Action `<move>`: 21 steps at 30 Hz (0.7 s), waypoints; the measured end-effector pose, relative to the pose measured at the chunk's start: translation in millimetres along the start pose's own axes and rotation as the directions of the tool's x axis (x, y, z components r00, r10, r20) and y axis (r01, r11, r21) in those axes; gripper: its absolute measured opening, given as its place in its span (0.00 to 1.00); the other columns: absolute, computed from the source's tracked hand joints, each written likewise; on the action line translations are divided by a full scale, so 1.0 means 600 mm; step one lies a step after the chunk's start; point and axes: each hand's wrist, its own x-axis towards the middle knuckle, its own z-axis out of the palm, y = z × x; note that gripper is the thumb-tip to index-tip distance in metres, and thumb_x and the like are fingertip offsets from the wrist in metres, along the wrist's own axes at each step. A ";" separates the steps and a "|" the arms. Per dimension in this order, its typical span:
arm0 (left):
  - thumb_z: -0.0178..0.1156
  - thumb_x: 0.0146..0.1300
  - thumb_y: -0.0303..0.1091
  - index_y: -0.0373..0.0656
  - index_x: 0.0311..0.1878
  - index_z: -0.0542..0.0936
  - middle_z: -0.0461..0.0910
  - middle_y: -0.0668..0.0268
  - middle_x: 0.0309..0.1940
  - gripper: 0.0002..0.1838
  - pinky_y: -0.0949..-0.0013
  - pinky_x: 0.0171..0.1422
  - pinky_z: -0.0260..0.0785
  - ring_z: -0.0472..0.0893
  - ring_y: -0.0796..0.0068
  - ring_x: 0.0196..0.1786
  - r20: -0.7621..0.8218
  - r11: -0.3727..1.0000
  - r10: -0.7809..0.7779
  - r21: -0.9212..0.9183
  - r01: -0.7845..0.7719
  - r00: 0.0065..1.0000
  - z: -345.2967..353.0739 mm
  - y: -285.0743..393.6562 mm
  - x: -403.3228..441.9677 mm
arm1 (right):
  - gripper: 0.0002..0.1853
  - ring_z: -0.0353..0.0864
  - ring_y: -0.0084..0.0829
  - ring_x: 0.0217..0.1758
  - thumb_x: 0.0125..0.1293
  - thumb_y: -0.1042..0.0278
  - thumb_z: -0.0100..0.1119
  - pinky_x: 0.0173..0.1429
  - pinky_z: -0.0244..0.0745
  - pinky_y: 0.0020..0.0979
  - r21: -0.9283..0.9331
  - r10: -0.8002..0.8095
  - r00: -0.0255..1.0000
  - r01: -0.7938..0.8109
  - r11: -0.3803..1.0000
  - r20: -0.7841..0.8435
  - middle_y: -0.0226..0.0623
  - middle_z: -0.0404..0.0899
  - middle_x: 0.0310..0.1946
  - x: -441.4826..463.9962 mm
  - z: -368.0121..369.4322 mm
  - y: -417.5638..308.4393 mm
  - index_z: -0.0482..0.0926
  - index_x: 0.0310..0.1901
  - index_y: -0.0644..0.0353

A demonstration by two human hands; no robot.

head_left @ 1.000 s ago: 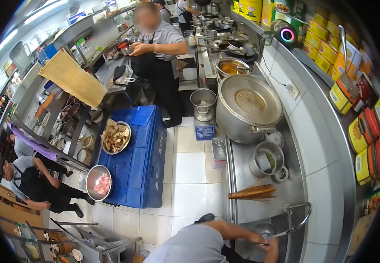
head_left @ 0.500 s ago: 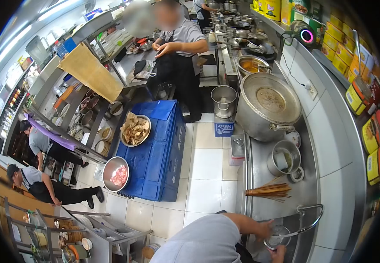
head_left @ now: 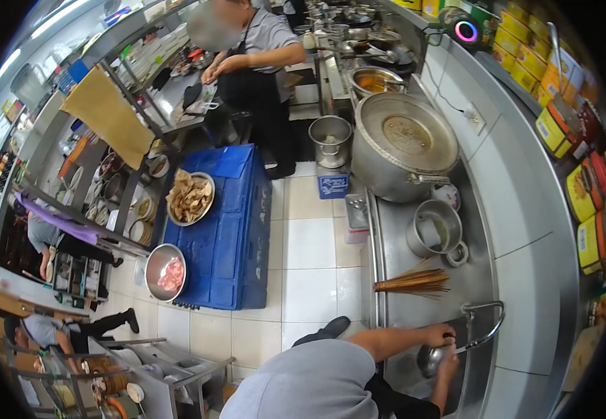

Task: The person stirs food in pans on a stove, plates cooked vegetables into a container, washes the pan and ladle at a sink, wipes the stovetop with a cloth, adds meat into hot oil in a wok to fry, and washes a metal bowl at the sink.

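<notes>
In the head view at lower right, a small round metal bowl (head_left: 428, 360) is tilted over the sink (head_left: 404, 370), close to the curved faucet (head_left: 488, 337). My left hand (head_left: 440, 335) has its fingers curled at the bowl's upper edge, beside the spout. My right hand (head_left: 448, 364) grips the bowl's near right side. Its contents are hidden from here. A bundle of thin brown sticks, like a bamboo brush (head_left: 414, 281), lies on the steel counter just beyond the sink.
A lidded pot (head_left: 404, 143) and a smaller pot (head_left: 434, 227) stand along the counter. Blue crates (head_left: 229, 244) carry a bowl of brown pieces (head_left: 190, 198) and a bowl of pink meat (head_left: 170, 274). A co-worker (head_left: 264, 63) stands behind; others are at left.
The bowl has gone from facing upward to tilted, and my hands have shifted with it. The whole view has moved, so surroundings appear further left. A person at left has bent forward.
</notes>
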 end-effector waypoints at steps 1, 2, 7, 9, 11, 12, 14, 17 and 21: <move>0.60 0.67 0.47 0.43 0.59 0.79 0.80 0.52 0.54 0.23 0.56 0.64 0.70 0.79 0.50 0.58 -0.125 0.998 0.005 0.066 0.003 0.992 0.026 -0.012 0.006 | 0.29 0.79 0.37 0.40 0.78 0.47 0.47 0.47 0.73 0.40 0.006 0.000 1.000 0.000 1.000 -0.020 0.48 0.83 0.38 0.009 0.016 -0.009 0.81 0.46 0.73; 0.50 0.72 0.49 0.45 0.61 0.78 0.78 0.51 0.60 0.23 0.56 0.70 0.65 0.74 0.48 0.66 -0.131 0.990 -0.108 0.079 0.119 0.985 0.040 0.012 -0.006 | 0.27 0.79 0.36 0.42 0.79 0.48 0.45 0.47 0.73 0.38 0.267 0.184 0.978 -0.152 0.951 -0.099 0.45 0.82 0.41 0.018 0.036 -0.005 0.81 0.50 0.70; 0.52 0.74 0.54 0.43 0.64 0.77 0.82 0.55 0.55 0.27 0.57 0.68 0.68 0.79 0.54 0.62 -0.226 0.767 0.520 0.548 -0.334 0.824 0.056 -0.008 -0.065 | 0.29 0.74 0.42 0.67 0.79 0.46 0.43 0.69 0.70 0.45 0.938 0.608 0.777 -0.315 0.146 0.166 0.45 0.73 0.65 0.045 -0.014 0.074 0.70 0.68 0.63; 0.54 0.73 0.60 0.42 0.64 0.76 0.83 0.60 0.52 0.31 0.55 0.62 0.71 0.81 0.60 0.55 0.105 0.813 -0.348 -0.461 0.356 0.932 0.054 -0.098 -0.026 | 0.29 0.68 0.46 0.73 0.78 0.47 0.42 0.76 0.64 0.49 0.971 0.660 0.747 -0.212 0.114 0.085 0.46 0.69 0.70 0.031 -0.022 0.085 0.69 0.69 0.63; 0.57 0.72 0.57 0.40 0.62 0.77 0.83 0.58 0.50 0.30 0.55 0.60 0.72 0.81 0.61 0.52 0.158 0.753 -0.492 -0.417 0.509 0.856 0.052 -0.079 -0.009 | 0.28 0.72 0.46 0.68 0.77 0.49 0.44 0.73 0.66 0.52 0.919 0.676 0.737 -0.259 0.298 -0.011 0.45 0.72 0.66 0.008 -0.032 0.100 0.71 0.67 0.62; 0.58 0.71 0.56 0.39 0.60 0.77 0.83 0.57 0.48 0.29 0.55 0.59 0.73 0.81 0.61 0.51 0.114 0.801 -0.483 -0.342 0.491 0.868 0.051 -0.073 -0.003 | 0.27 0.74 0.46 0.65 0.76 0.47 0.46 0.70 0.68 0.54 0.893 0.631 0.761 -0.380 0.243 0.153 0.42 0.74 0.63 0.019 -0.039 0.177 0.72 0.66 0.58; 0.61 0.70 0.53 0.36 0.58 0.78 0.84 0.55 0.46 0.28 0.55 0.56 0.74 0.82 0.62 0.48 0.029 0.897 -0.407 -0.179 0.405 0.913 0.048 -0.072 -0.001 | 0.31 0.76 0.46 0.56 0.67 0.38 0.58 0.64 0.71 0.56 0.582 0.653 0.713 -0.653 0.485 0.255 0.37 0.77 0.55 0.008 -0.017 0.292 0.75 0.63 0.51; 0.60 0.67 0.44 0.37 0.56 0.80 0.84 0.51 0.50 0.22 0.55 0.64 0.71 0.82 0.58 0.55 0.256 0.974 -0.061 0.226 0.001 0.965 0.022 0.014 -0.010 | 0.53 0.63 0.53 0.71 0.60 0.23 0.58 0.66 0.70 0.58 0.639 0.547 0.707 -0.681 0.357 0.447 0.39 0.53 0.75 -0.047 -0.018 0.229 0.46 0.79 0.36; 0.67 0.55 0.44 0.48 0.64 0.77 0.84 0.51 0.49 0.31 0.52 0.55 0.76 0.84 0.50 0.53 0.596 0.727 -0.193 0.620 -0.295 0.779 0.021 0.160 -0.067 | 0.43 0.74 0.55 0.65 0.66 0.36 0.60 0.65 0.74 0.59 0.772 0.511 0.745 -0.596 0.221 0.428 0.54 0.63 0.68 -0.079 -0.030 0.066 0.58 0.71 0.58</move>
